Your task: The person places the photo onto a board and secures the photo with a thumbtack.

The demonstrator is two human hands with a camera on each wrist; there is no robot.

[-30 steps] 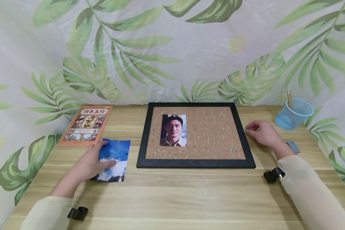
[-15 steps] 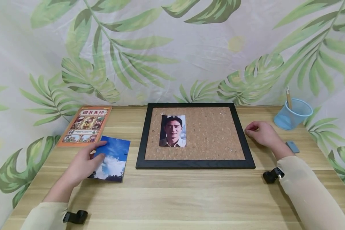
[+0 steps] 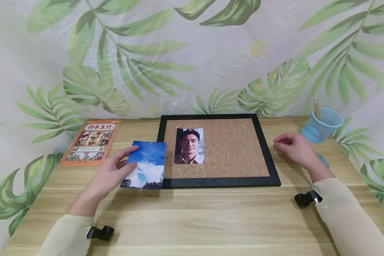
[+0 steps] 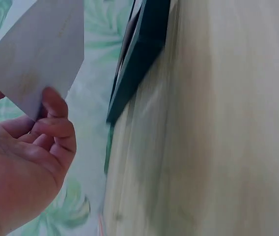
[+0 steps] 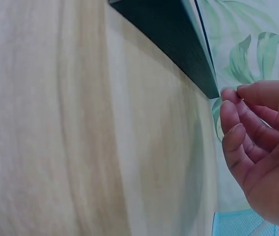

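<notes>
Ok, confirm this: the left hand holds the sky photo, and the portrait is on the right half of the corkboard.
One slip: the head view shows the portrait on the left half of the corkboard. The left hand does hold the sky photo.

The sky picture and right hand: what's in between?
Head view: most of the corkboard, with a face photo on it, lies between the sky picture and right hand.

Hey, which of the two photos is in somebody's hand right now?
The cloudy blue-sky photo; the left hand pinches it along one side. The portrait photo instead lies on the corkboard, untouched.
</notes>
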